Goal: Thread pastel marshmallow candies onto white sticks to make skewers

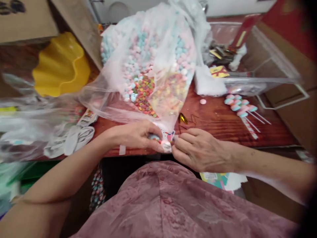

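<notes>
Over the pink cloth in the person's lap, the left hand and right hand meet at the near edge of the table. Both are curled, with their fingertips pinched on one small candy packet held between them. Behind it lie one big clear bag of pastel sweets, one yellow bowl, one loose pink candy and a few marshmallow skewers, too blurred to count.

A reddish wooden table is carrying a clear bag of pastel sweets at its middle. A yellow bowl is sitting at the left, while marshmallow sticks and a loose pink sweet are lying at the right.
</notes>
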`<state>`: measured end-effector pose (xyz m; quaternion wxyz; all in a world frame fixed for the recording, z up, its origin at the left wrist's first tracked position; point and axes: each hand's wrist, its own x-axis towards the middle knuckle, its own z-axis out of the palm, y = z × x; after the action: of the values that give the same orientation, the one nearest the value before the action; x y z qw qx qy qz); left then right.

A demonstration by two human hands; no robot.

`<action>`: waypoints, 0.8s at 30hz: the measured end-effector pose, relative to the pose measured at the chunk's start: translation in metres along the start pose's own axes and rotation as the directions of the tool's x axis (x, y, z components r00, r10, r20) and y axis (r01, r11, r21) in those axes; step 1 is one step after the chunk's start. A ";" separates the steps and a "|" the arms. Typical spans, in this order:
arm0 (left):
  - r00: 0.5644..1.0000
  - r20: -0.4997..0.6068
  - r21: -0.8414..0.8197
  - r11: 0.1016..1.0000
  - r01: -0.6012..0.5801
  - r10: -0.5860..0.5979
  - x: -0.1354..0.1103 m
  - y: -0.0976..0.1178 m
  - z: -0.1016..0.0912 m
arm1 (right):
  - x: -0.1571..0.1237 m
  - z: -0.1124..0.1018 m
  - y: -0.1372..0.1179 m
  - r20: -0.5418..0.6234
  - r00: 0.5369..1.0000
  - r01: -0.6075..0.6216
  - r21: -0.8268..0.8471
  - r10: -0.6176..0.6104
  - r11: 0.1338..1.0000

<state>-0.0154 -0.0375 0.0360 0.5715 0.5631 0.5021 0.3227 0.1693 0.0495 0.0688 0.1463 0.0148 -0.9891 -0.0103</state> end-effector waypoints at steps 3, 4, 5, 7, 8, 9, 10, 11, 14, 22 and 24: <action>0.976 0.076 0.207 0.954 -0.216 0.204 -0.005 0.030 0.008 | -0.011 -0.013 0.021 0.012 0.981 -0.196 0.053 0.195 0.979; 0.954 0.123 0.288 0.911 -0.296 0.272 -0.004 0.036 0.010 | -0.015 -0.017 0.027 -0.010 0.960 -0.278 0.067 0.279 0.958; 0.927 0.173 0.361 0.855 -0.373 0.332 -0.001 0.039 0.012 | -0.018 -0.020 0.030 -0.047 0.931 -0.356 0.093 0.362 0.930; 0.873 0.252 0.444 0.752 -0.487 0.417 0.012 0.034 0.015 | -0.022 -0.025 0.031 -0.109 0.855 -0.475 0.228 0.507 0.850; 0.851 0.241 0.428 0.736 -0.525 0.467 0.022 0.028 0.016 | -0.022 -0.027 0.028 -0.106 0.815 -0.509 0.339 0.570 0.791; 0.845 0.224 0.373 0.758 -0.534 0.485 0.033 0.021 0.017 | -0.022 -0.028 0.023 -0.064 0.782 -0.527 0.465 0.621 0.711; 0.865 0.162 0.283 0.818 -0.501 0.474 0.044 0.015 0.016 | -0.021 -0.031 0.018 0.006 0.757 -0.531 0.588 0.653 0.610; 0.886 0.073 0.179 0.868 -0.463 0.458 0.054 0.010 0.015 | -0.020 -0.033 0.013 0.089 0.745 -0.525 0.690 0.661 0.499; 0.888 -0.094 0.007 0.893 -0.451 0.450 0.069 0.004 0.011 | -0.018 -0.040 0.002 0.242 0.753 -0.501 0.814 0.612 0.294; 0.892 -0.211 -0.250 0.861 -0.444 0.399 0.058 -0.015 0.020 | -0.031 -0.013 -0.007 -0.051 0.878 -0.449 0.254 0.476 0.857; 0.927 -0.180 -0.336 0.865 -0.373 0.330 0.056 -0.015 0.020 | -0.033 -0.003 -0.007 -0.093 0.886 -0.447 0.089 0.454 0.890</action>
<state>0.0164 0.0056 0.0070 0.5672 0.5097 0.3546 0.5411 0.2019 0.0434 0.0618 0.1988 -0.2098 -0.9556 0.0569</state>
